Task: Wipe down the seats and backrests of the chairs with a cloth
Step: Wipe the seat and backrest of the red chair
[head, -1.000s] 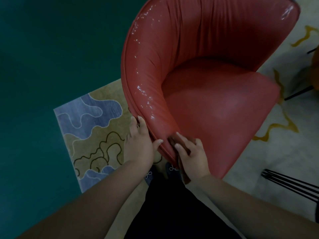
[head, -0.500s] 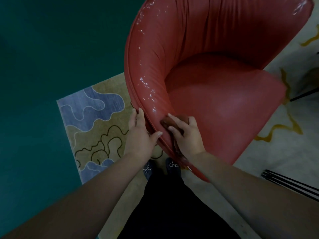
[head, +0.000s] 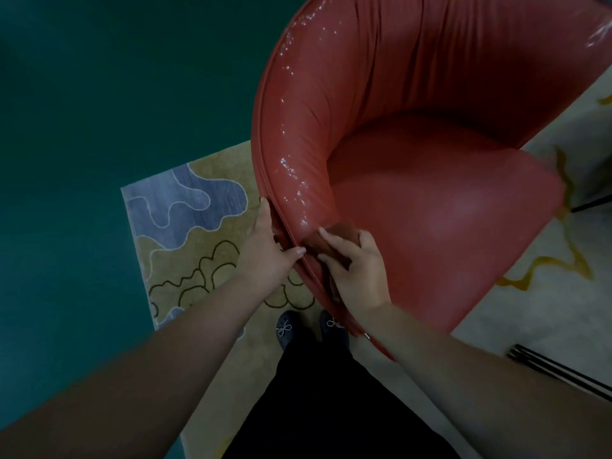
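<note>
Head view: looking straight down at a person's two bare hands on a red tub chair (head: pixel 447 200), their dark shoes (head: pixel 311 326) visible beneath.
Cloth: a reddish-brown cloth (head: pixel 334 241) lies on the inner face of the backrest (head: pixel 331 111), at its near end just above the seat (head: pixel 440 220).
Right hand: the right hand (head: pixel 359 270) presses the cloth against the upholstery, fingers curled over it and thumb alongside; it has hold of the cloth.
Left hand: the left hand (head: pixel 265 246) clasps the backrest's outer rim, fingers behind the edge and thumb over the top, steadying the chair.
Step in hand: likely wiping the backrest's near end. To do it well, keep the cloth flat under the palm and follow the curve in long overlapping strokes, working into the pleats and the crease where back meets seat.
Wetness: shiny specks along the backrest's upper rim suggest moisture; whether the seat has been wiped cannot be told.
Edges: the chair's rounded rim curves away toward the far right corner; the seat's front edge faces right.
Open room: a patterned rug (head: pixel 185 233) lies left of the chair, teal floor (head: pixel 99 94) beyond. Thin black chair legs (head: pixel 559 366) sit near the right forearm, so sideways steps there look tight.
</note>
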A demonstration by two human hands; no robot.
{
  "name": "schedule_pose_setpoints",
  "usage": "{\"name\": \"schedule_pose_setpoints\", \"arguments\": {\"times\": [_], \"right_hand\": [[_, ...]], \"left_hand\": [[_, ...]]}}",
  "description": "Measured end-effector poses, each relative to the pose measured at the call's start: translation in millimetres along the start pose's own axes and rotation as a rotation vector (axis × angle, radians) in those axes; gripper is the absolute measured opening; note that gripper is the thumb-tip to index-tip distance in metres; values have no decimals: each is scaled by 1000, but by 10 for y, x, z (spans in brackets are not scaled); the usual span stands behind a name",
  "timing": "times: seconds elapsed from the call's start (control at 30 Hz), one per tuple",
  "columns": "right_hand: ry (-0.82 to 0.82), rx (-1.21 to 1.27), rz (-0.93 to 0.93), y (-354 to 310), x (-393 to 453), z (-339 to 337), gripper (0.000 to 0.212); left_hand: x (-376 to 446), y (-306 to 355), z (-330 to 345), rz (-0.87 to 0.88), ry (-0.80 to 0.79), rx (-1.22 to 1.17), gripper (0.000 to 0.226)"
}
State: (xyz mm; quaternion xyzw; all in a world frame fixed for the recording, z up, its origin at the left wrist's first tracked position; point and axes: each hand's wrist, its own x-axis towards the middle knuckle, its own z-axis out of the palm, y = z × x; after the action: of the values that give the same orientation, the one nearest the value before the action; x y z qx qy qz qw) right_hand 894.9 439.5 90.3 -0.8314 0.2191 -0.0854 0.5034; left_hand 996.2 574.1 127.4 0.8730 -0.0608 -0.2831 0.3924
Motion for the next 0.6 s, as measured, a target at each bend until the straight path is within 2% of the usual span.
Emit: {"name": "schedule_pose_setpoints", "arguments": {"times": [0.1, 0.27, 0.37, 0.5, 0.6], "right_hand": [[-8, 16, 0, 63, -240, -61, 50], [15, 56, 16, -81, 345, 116, 40], [-41, 53, -55, -144, 449, 110, 38], [-108, -21, -203, -27, 70, -61, 38], [-92, 14, -157, -79, 265, 17, 42]], "left_hand": [[9, 9, -27, 2, -13, -29, 115], [17, 5, -34, 11, -24, -56, 114], [43, -7, -44, 6, -43, -82, 116], [77, -19, -86, 10, -107, -121, 123], [105, -27, -106, -4, -139, -159, 126]]}}
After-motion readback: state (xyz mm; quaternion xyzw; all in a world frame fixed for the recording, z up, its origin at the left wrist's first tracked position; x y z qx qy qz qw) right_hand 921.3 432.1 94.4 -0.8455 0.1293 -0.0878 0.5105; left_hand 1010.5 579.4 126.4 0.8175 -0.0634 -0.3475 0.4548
